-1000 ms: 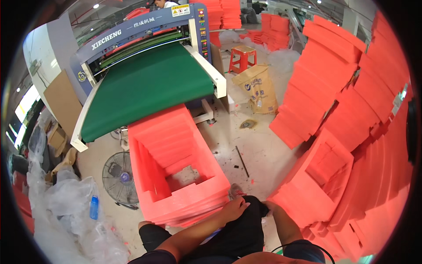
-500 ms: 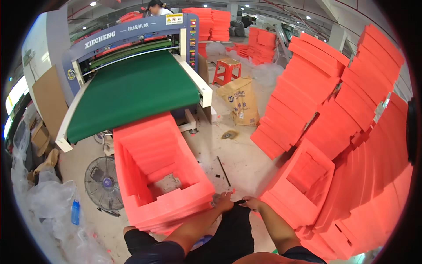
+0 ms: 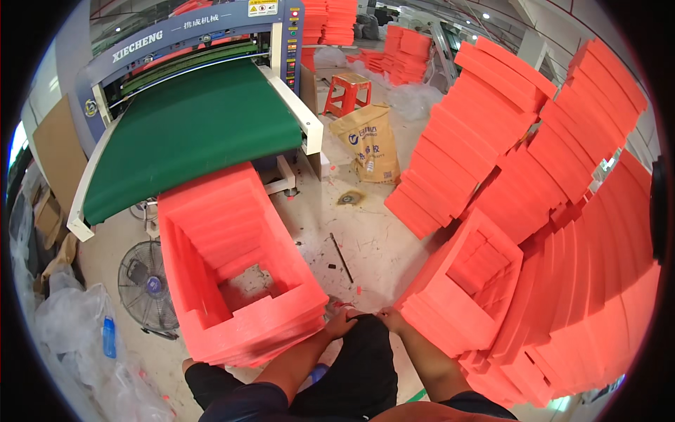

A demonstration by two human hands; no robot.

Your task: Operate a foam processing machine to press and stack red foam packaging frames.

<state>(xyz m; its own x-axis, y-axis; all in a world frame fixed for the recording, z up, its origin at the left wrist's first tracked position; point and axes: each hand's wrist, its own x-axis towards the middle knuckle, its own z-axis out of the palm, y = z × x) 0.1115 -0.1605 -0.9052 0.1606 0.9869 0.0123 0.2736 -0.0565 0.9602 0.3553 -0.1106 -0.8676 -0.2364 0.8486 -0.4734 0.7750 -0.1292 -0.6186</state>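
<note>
The left stack of red foam frames (image 3: 235, 281) stands on the floor (image 3: 373, 239), just in front of the knees. Left hand (image 3: 340, 325) touches its near corner, fingers curled; grip cannot be told. Right hand (image 3: 391, 320) is at the right stack of frames (image 3: 467, 295), grip also unclear. Behind: green conveyor machine (image 3: 190, 133), a floor fan (image 3: 144, 285), a paper sack (image 3: 369, 144).

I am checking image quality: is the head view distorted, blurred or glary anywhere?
Head view: strong fisheye, so the green belt and the foam stacks bend near the black rim; lighting even, with mild glare on the floor; both hands, left and right, look sharp.
</note>
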